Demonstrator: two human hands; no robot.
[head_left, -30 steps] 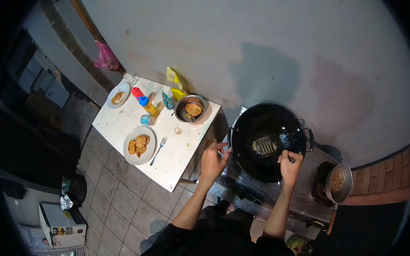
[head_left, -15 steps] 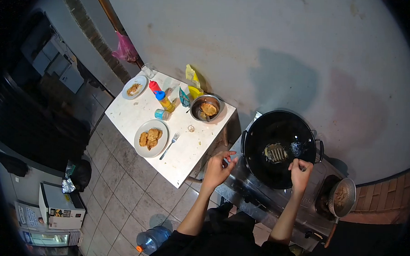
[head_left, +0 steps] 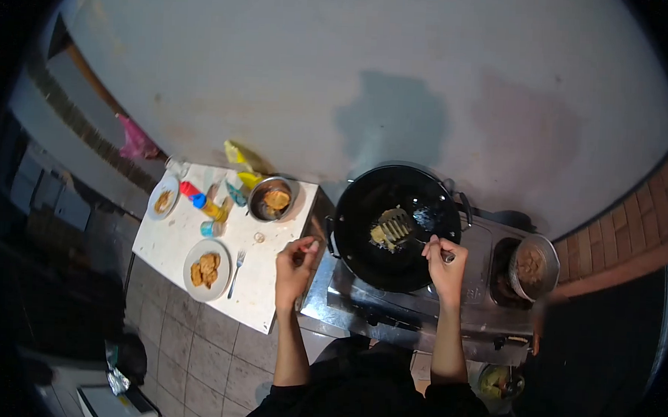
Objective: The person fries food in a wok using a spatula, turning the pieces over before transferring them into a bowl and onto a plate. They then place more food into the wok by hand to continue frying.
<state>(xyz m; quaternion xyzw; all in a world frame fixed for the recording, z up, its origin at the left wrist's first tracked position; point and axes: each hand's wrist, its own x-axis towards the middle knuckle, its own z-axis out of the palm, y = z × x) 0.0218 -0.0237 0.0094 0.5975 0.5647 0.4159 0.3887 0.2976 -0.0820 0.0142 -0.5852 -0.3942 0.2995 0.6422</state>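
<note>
My right hand (head_left: pixel 445 269) is closed round the handle of a slotted spatula (head_left: pixel 396 225) over the near right rim of a black wok (head_left: pixel 376 270). The spatula's head lies against a pale, yellowish piece of food (head_left: pixel 383 235) in the middle of the wok, covering part of it. Bubbling or glare shows to the right of the spatula. Beside the wok's left handle, my left hand (head_left: pixel 294 274) hangs in the air with loosely bent fingers, thumb and fingertips apart, nothing visible in it. The wok stands on a metal stove (head_left: pixel 360 303).
Left of the stove, a white table (head_left: pixel 263 302) bears a plate (head_left: pixel 189 284) of fried pieces, a fork (head_left: pixel 236 275), a metal bowl (head_left: pixel 291 192) with food and sauce bottles (head_left: pixel 207 204). A smaller pan (head_left: pixel 547 281) with food sits on the stove's right side. A wall (head_left: pixel 280 72) rises behind.
The head view has turned, so table and wok appear further left. The spatula's head has shifted slightly over the food, and more of the piece shows at its left. Both hands keep similar poses.
</note>
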